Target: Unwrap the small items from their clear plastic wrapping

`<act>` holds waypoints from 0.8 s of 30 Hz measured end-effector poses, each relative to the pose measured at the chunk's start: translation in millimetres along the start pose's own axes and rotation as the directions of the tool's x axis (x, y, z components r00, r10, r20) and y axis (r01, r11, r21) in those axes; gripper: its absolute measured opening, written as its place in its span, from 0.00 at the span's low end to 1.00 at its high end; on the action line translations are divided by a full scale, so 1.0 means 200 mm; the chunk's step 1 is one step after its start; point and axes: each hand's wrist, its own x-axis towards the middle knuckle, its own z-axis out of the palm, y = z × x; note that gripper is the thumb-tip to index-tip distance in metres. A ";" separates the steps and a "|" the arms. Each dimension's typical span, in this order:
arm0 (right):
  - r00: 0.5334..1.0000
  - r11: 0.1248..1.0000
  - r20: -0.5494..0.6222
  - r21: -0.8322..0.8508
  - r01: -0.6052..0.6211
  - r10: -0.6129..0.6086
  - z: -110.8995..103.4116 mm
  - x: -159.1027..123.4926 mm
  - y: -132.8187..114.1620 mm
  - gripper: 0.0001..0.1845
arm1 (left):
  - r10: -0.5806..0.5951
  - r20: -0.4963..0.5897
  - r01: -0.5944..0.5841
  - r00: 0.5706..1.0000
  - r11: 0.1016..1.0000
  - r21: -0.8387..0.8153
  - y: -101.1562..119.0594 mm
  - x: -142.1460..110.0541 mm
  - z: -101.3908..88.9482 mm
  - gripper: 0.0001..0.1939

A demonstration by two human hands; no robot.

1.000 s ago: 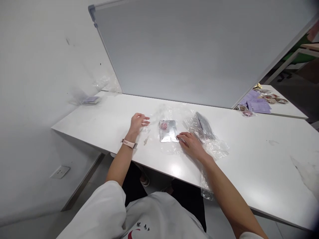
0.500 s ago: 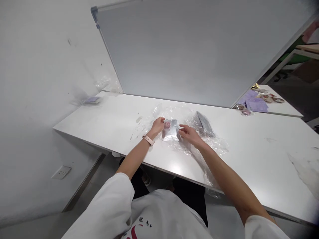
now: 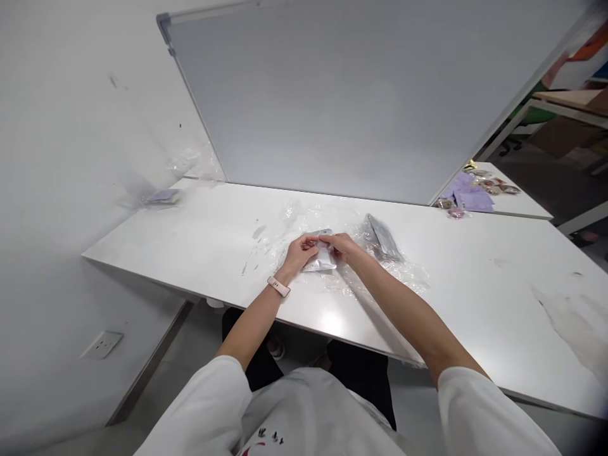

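A small silver foil pouch (image 3: 321,259) lies on the white table (image 3: 199,234), on top of crumpled clear plastic film (image 3: 294,221). My left hand (image 3: 299,251) pinches its upper left edge, fingers closed on it. My right hand (image 3: 342,246) grips the upper right edge of the same pouch. Both hands meet over the pouch and hide its top. A pink watch band sits on my left wrist.
A clear bag with a stack of grey pouches (image 3: 382,239) lies just right of my hands. A large whiteboard (image 3: 332,95) leans behind the table. Purple packets and small items (image 3: 468,193) sit far right. A purple packet in plastic (image 3: 159,196) lies far left.
My left hand moved from the bare table at the left onto the pouch. My right hand shifted from the pouch's lower corner to its top. Both now hold it together.
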 end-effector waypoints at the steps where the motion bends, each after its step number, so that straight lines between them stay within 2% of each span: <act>1: 1.000 1.000 0.009 0.003 0.007 -0.007 0.00 -0.01 0.00 0.15 | -0.008 -0.028 0.008 1.000 1.000 -0.024 -0.01 0.00 0.00 0.15; 3: 0.999 0.999 0.023 0.012 0.049 -0.050 -0.01 -0.05 0.01 0.13 | -0.019 -0.100 0.015 0.995 0.999 -0.039 -0.01 0.01 -0.01 0.15; 5: 0.992 0.992 0.010 0.020 0.125 -0.125 -0.03 -0.13 0.02 0.12 | -0.007 -0.141 0.012 0.990 0.999 0.033 -0.01 0.00 -0.02 0.17; 8: 0.937 0.936 0.008 0.040 0.349 -0.349 -0.14 -0.27 0.05 0.15 | 0.051 -0.070 -0.030 0.996 0.963 0.269 -0.01 -0.01 -0.01 0.23; 11: 0.855 0.840 -0.012 0.174 0.513 -0.519 -0.40 -0.38 0.04 0.20 | 0.091 0.143 -0.156 0.985 0.822 0.548 -0.01 -0.04 0.00 0.31; 12: 0.838 0.809 -0.088 0.225 0.543 -0.539 -0.53 -0.39 0.04 0.21 | 0.081 0.216 -0.202 0.973 0.751 0.629 -0.01 -0.05 0.01 0.34; 13: 0.811 0.769 -0.219 0.258 0.585 -0.543 -0.67 -0.39 0.03 0.20 | 0.061 0.269 -0.238 0.961 0.678 0.695 -0.01 -0.05 0.02 0.35; 15: 0.721 0.690 -0.482 0.284 0.666 -0.497 -0.97 -0.36 0.04 0.18 | 0.023 0.313 -0.271 0.950 0.560 0.783 -0.01 -0.06 0.03 0.36; 16: 0.673 0.674 -0.616 0.294 0.678 -0.408 -1.12 -0.32 0.06 0.14 | 0.016 0.317 -0.279 0.948 0.522 0.806 -0.02 -0.06 0.03 0.35; 18: 0.563 0.718 -0.818 0.320 0.618 -0.121 -1.38 -0.23 0.11 0.09 | 0.026 0.315 -0.288 0.949 0.477 0.830 -0.03 -0.06 0.04 0.34; 20: 0.451 0.761 -0.891 0.326 0.560 0.050 -1.57 -0.12 0.16 0.09 | 0.061 0.316 -0.308 0.947 0.456 0.835 -0.05 -0.05 0.04 0.32; 21: 0.413 0.779 -0.906 0.324 0.536 0.093 -1.64 -0.06 0.18 0.09 | 0.085 0.315 -0.318 0.945 0.451 0.834 -0.06 -0.04 0.04 0.30; 23: 0.383 0.803 -0.917 0.310 0.509 0.111 -1.72 0.06 0.18 0.09 | 0.133 0.310 -0.336 0.941 0.452 0.826 -0.09 -0.02 0.03 0.26; 24: 0.393 0.809 -0.915 0.298 0.506 0.091 -1.75 0.12 0.18 0.09 | 0.152 0.307 -0.342 0.940 0.456 0.822 -0.11 -0.01 0.03 0.24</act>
